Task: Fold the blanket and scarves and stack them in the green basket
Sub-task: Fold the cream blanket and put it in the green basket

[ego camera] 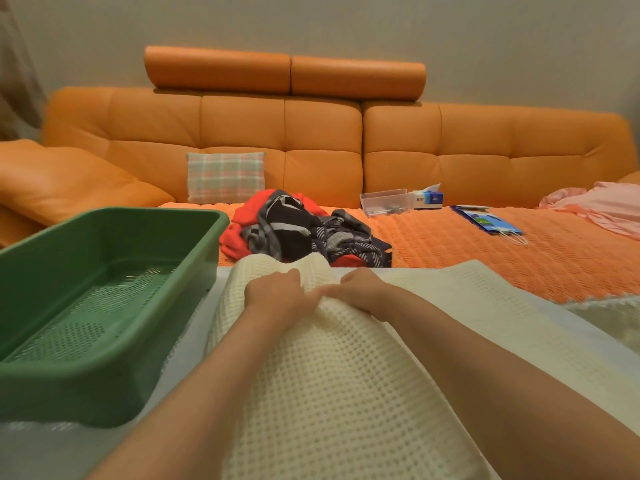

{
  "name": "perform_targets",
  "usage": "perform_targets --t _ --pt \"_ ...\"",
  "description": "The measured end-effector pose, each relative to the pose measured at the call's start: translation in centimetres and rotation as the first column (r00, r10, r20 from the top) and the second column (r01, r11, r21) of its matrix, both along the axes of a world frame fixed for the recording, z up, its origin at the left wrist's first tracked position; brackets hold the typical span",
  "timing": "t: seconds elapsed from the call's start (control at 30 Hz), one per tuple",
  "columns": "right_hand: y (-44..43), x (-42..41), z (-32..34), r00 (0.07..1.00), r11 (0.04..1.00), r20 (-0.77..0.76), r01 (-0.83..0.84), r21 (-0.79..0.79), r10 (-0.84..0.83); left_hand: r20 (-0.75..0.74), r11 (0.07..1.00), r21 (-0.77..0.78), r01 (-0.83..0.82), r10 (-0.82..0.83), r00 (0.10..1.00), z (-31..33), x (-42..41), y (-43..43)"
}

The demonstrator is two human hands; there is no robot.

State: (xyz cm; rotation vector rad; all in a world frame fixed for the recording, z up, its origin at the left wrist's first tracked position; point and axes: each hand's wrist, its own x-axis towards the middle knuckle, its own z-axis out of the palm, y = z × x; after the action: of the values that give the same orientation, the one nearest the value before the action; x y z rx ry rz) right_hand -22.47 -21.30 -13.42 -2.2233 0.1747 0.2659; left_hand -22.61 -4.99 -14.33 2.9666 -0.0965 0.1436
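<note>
Fingers (289,276) around bunched cream blanket (346,382)

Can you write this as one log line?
left hand grips blanket | right hand grips blanket | green basket empty | scarves heaped on sofa

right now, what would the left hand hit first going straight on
The left hand, gripping the cream waffle-knit blanket, would probably meet the heap of red, black and striped scarves; depth unclear.
</note>
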Motion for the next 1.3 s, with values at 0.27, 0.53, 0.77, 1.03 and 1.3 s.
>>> perform_targets --t 0.27,0.53,0.77,1.03,1.3 --pt "-4.1 -1.3 1.8 0.903 0.943 0.273 0.304 0.135 -0.33 0.354 0.983 -0.149 0.107 -0.049 0.934 0.1 -0.8 1.0" --pt "-4.6 -3.1 -0.8 0.908 0.824 0.363 0.363 -0.435 -0.209 -0.25 0.979 -0.01 0.205 -0.201 0.947 -1.9 -2.4 1.7" --pt "-5.7 -3.6 -2.2 0.994 0.632 0.075 0.006 -0.775 0.082 -0.239 0.985 0.098 0.143 -0.116 0.964 -2.3 -2.7 2.5" --pt "-4.1 -5.9 -1.1 0.936 0.591 0.173 -0.045 -0.806 0.307 0.016 0.912 0.264 0.313 -0.329 0.944 -0.5 -4.8 -0.3" --pt "-4.4 -12.3 -1.5 0.976 0.821 0.05 -0.149 -0.551 0.211 -0.203 0.957 0.008 0.29 -0.283 0.937 -2.5 -9.6 -1.6"
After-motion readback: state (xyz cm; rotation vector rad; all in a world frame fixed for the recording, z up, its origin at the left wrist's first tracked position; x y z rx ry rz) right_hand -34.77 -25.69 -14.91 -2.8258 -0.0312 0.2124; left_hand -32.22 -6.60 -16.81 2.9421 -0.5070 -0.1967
